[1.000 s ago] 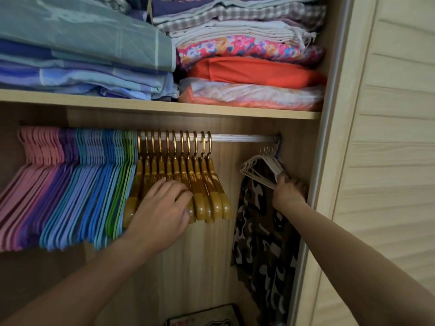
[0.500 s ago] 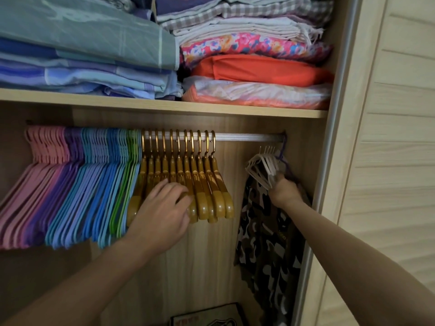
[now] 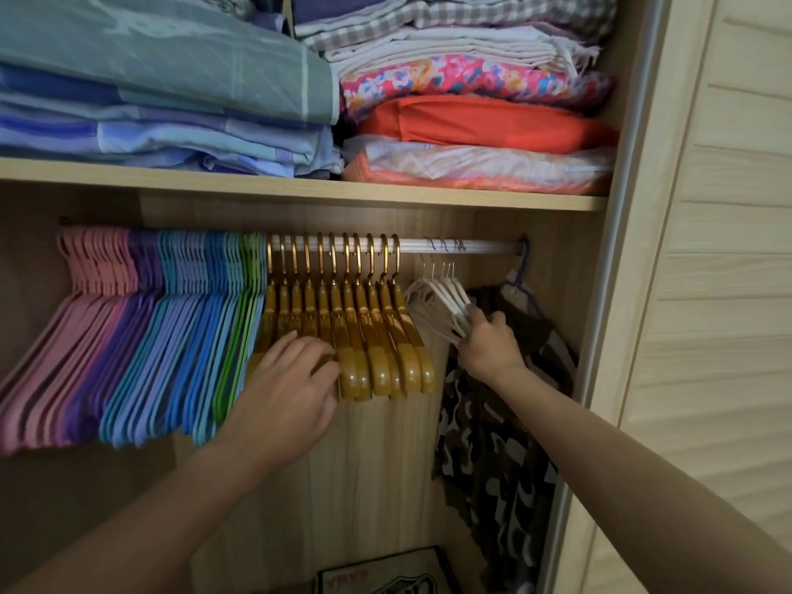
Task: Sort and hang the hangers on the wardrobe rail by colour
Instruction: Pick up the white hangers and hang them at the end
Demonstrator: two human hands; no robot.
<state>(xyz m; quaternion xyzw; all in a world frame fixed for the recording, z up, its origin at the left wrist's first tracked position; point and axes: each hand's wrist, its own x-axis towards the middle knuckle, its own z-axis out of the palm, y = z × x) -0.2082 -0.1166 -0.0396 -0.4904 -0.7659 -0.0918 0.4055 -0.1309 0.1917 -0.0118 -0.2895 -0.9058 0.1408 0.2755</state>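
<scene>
- Wardrobe rail (image 3: 484, 246) carries hangers: pink hangers (image 3: 92, 267) at 9 o'clock, then purple, blue and green, gold hangers (image 3: 343, 310) centre, white hangers (image 3: 437, 293) toward 3 o'clock.
- Wooden shelf (image 3: 300, 188) above bears folded bedding (image 3: 163, 79) in two stacks.

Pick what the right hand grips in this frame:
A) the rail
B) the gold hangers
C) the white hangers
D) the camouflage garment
C: the right hand is curled round the lower ends of the white hangers, whose hooks sit on the rail.
</scene>
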